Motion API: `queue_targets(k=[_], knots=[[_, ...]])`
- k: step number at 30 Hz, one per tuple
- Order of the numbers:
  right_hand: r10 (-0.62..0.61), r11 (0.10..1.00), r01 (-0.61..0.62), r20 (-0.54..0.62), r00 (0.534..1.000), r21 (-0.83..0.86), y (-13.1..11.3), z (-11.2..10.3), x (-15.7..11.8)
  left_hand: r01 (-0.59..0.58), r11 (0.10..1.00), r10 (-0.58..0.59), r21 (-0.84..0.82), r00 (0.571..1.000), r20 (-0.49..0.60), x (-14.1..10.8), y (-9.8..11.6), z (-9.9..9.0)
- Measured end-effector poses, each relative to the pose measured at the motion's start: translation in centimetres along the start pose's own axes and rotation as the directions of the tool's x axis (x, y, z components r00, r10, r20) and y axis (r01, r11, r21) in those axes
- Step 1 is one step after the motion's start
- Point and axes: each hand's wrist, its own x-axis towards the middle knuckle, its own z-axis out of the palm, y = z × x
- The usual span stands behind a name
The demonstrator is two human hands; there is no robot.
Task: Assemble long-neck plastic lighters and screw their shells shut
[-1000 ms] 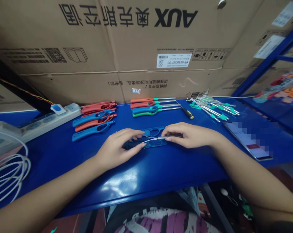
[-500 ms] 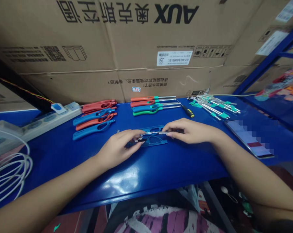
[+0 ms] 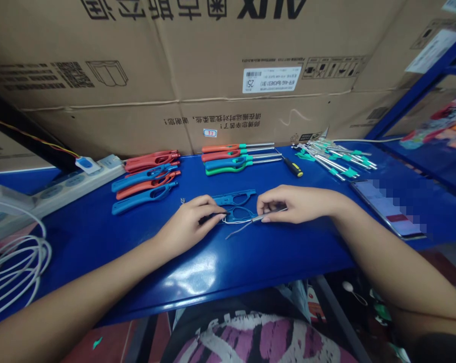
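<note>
My left hand [image 3: 193, 219] is closed, thumb and forefinger pinching a small black part [image 3: 225, 214] with thin white wires [image 3: 235, 222] running from it. Most of that part is hidden by the fingers. The wires lead into the end of a thin metal tube [image 3: 259, 218], which my right hand [image 3: 294, 204] grips between thumb and fingers. One loose wire end [image 3: 235, 233] sticks out down and to the left. Just behind and under the fingers, two blue lighter shell halves [image 3: 233, 197] lie on the table, the nearer one partly covered by the wires and my left fingertips.
Red and blue lighter handles [image 3: 147, 199] lie at the left, beside a power strip [image 3: 74, 184]. Lighters with metal tubes [image 3: 228, 165], a screwdriver [image 3: 294, 168] and a pile of tubes with green pieces [image 3: 334, 159] lie behind. A phone [image 3: 387, 209] sits at the right.
The metal tube's wired end has dropped and tilted toward me, and a loose wire end now hangs out. My left fingers have closed further over the black part. The view has tipped slightly downward.
</note>
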Motion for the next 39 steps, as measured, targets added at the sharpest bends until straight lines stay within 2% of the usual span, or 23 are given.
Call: queue_targets(k=[4, 8, 15, 19, 29, 39], knots=[[0.004, 0.999, -0.006, -0.053, 0.999, -0.041, 0.4, 0.1, 0.2, 0.006, 1.000, -0.007, 0.028, 1.000, 0.013, 0.0, 0.2, 0.1], [0.066, 0.997, -0.068, -0.050, 0.997, -0.047, 0.7, 0.1, 0.2, 0.010, 0.999, -0.011, 0.031, 1.000, 0.023, 0.0, 0.2, 0.2], [0.085, 0.988, -0.095, -0.084, 0.993, -0.122, 1.0, 0.2, 0.1, 0.021, 0.998, -0.021, 0.064, 1.000, -0.010, 0.1, -0.2, 0.3], [0.090, 0.978, -0.110, -0.112, 0.990, -0.178, 1.2, 0.0, 0.0, -0.016, 0.997, 0.016, 0.069, 1.000, -0.001, 0.1, -0.3, 0.3], [0.038, 0.958, -0.070, -0.117, 0.992, -0.278, 1.5, 0.1, 0.2, -0.058, 0.994, 0.062, 0.092, 0.997, -0.040, 0.2, -0.3, 0.5], [0.048, 0.950, -0.086, -0.130, 0.990, -0.302, 1.4, 0.3, 0.2, -0.037, 0.995, 0.040, 0.093, 0.998, -0.040, 0.2, -0.3, 0.7]])
